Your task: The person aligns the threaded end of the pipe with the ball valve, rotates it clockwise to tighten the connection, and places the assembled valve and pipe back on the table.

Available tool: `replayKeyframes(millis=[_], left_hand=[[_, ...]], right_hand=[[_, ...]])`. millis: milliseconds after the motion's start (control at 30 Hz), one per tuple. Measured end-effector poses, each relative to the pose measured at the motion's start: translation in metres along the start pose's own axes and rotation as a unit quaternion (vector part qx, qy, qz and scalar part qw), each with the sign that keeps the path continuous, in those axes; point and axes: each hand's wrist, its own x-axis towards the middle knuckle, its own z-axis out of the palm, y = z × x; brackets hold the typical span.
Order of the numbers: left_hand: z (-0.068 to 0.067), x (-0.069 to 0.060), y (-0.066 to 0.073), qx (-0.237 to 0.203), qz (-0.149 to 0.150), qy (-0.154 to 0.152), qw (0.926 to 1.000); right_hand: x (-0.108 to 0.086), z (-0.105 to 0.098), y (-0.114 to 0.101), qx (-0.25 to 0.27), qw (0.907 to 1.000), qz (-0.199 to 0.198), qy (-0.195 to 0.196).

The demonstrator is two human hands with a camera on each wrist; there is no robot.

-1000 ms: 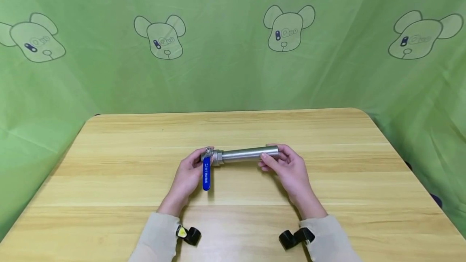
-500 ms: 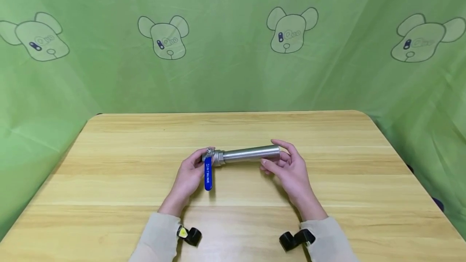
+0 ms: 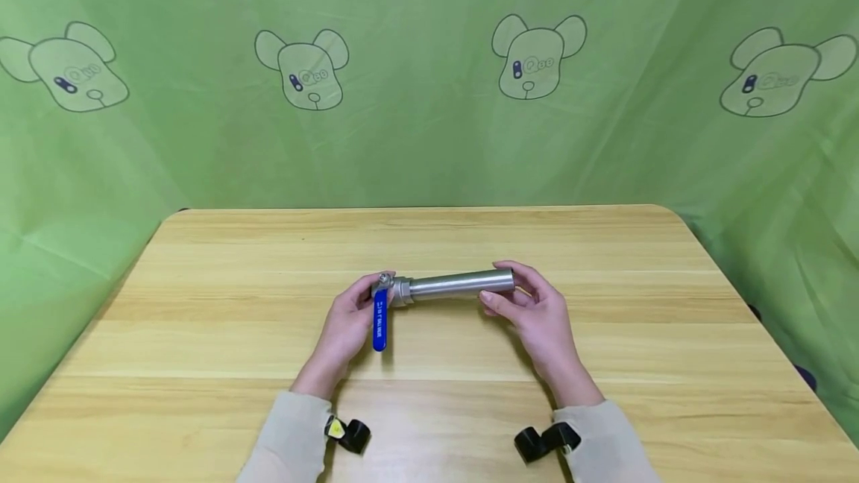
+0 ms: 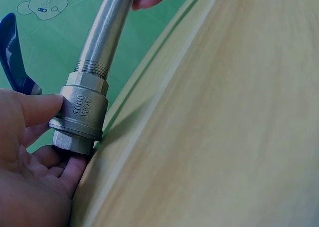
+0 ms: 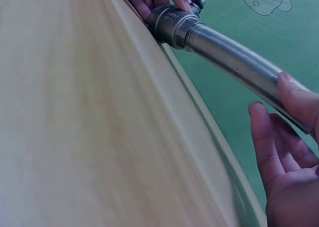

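Note:
My left hand (image 3: 350, 317) holds a steel ball valve (image 3: 401, 291) with a blue lever handle (image 3: 380, 321) that points toward me. Its thumb presses on the valve body (image 4: 82, 107), marked "1000 WOG", and fingers curl beneath the hex end. A smooth metal pipe (image 3: 456, 284) runs rightward from the valve, tilted slightly up. Some thread (image 4: 92, 68) shows where the pipe enters the valve. At the pipe's free end, my right hand (image 3: 537, 315) has its thumb on the near side and its index finger on the far side. Its other fingers (image 5: 279, 142) hang below, apart from the pipe.
A light wood-grain table (image 3: 221, 304) with rounded far corners lies beneath the hands. Green cloth (image 3: 416, 147) printed with bear heads hangs behind and at both sides. Black wrist cameras (image 3: 352, 435) are strapped over the beige sleeves.
The right thumb slid off the pipe's near face to its lower edge, and the index finger lifted, then came back toward the pipe. The left hand and valve have barely moved.

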Motion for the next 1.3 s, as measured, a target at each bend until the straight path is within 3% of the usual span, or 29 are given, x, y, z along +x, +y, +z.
replayKeyframes(millis=[267,467,1000,1300], left_hand=[[-0.0004,0.0002,0.0005,-0.001,-0.002,0.000,1.0000],[0.0000,0.0016,-0.0006,-0.007,0.006,-0.003,1.0000],[0.0004,0.0015,0.0000,0.003,0.007,-0.004,1.0000],[0.0004,0.0012,-0.0013,0.007,0.007,-0.006,0.9999]], right_hand=[[0.0002,0.0004,-0.0004,-0.015,0.9999,-0.001,0.005],[-0.0001,0.0028,-0.0019,-0.040,0.9987,0.021,0.025],[0.0006,0.0066,-0.0013,-0.036,0.9960,0.062,0.054],[-0.0012,0.0042,-0.0047,-0.048,0.9971,0.055,0.023]])
